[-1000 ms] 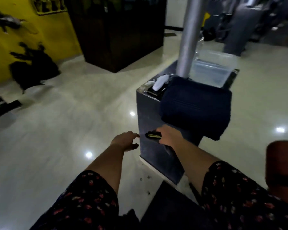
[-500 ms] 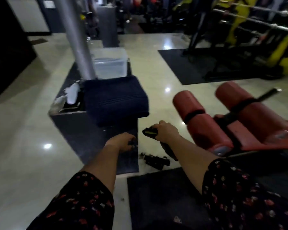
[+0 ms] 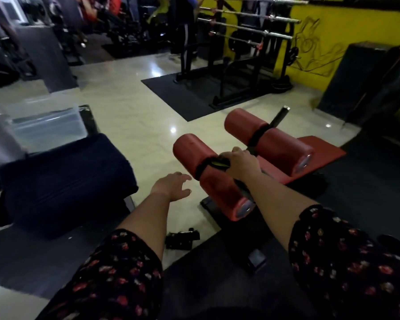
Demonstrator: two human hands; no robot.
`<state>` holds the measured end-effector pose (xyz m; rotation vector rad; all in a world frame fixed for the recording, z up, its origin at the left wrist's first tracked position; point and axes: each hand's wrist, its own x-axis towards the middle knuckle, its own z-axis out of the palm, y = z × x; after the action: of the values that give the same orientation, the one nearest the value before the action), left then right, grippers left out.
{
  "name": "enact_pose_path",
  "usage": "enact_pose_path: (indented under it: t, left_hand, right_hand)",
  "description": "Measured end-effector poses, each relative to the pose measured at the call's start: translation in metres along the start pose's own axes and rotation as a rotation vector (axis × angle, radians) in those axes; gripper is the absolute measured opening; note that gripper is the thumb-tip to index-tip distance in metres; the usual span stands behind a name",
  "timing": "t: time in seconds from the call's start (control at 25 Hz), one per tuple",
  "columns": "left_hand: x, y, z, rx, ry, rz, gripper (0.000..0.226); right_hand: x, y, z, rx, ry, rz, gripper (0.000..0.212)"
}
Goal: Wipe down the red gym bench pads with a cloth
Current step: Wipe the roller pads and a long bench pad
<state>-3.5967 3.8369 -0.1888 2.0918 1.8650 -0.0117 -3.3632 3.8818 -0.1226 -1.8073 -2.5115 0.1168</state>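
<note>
Swinging right since half a second ago, the view has left the dark plinth and now centres on the red vinyl gym bench, and the right hand (image 3: 240,163) has travelled with it from beside the towel onto the bench. That puts the wipe at its very start, by my reading: contact is made, but no pad looks worked over yet. Largest of the bench's parts is the flat red padded board (image 3: 321,151), smooth and slightly sheened, lying beyond and to the right of the right hand. Ahead of that hand sits the far red cylindrical roller pad (image 3: 280,146); under it lies the near red cylindrical roller pad (image 3: 219,192), both plump foam-like tubes with a black band round the middle and grey end caps. Well to the left of the left hand rests a thick folded navy ribbed towel (image 3: 62,181), soft and heavy-looking. The left hand (image 3: 172,185) hovers over the glossy pale stone floor (image 3: 136,116), just left of the near roller, fingers spread and holding nothing. The right hand's fingers curl round a small dark cloth with a yellow-green streak (image 3: 217,163), pressing it on the near roller's top by the band. Below the left hand, a small black clip-like object (image 3: 183,237) lies on the floor.
</note>
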Motion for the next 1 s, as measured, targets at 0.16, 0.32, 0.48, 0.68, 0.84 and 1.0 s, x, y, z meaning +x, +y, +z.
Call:
enact_pose_path:
  t: [0.16,0.32,0.48,0.68,0.84,1.0]
  left_hand:
    - [0.036,0.017,0.007,0.025,0.032,0.039,0.06]
    - [0.062,0.018,0.025,0.05,0.016,0.132,0.073]
    - [0.11,-0.002,0.02,-0.026,-0.056,0.217,0.091]
    - [0.171,-0.025,0.007,0.353,0.038,0.485,0.105]
    - [0.208,-0.042,-0.004,0.42,0.05,0.623,0.114]
    - [0.236,-0.035,-0.004,0.437,0.029,0.745,0.121]
  right_hand:
    - [0.013,0.035,0.011,-0.005,0.031,0.092,0.055]
    - [0.026,0.053,0.021,-0.002,0.016,0.205,0.063]
    - [0.049,0.062,0.021,-0.008,-0.015,0.338,0.071]
    - [0.079,0.064,0.032,0.035,-0.123,0.48,0.075]
    - [0.096,0.047,0.045,0.066,-0.202,0.498,0.077]
    - [0.091,0.032,0.055,0.038,-0.281,0.477,0.074]
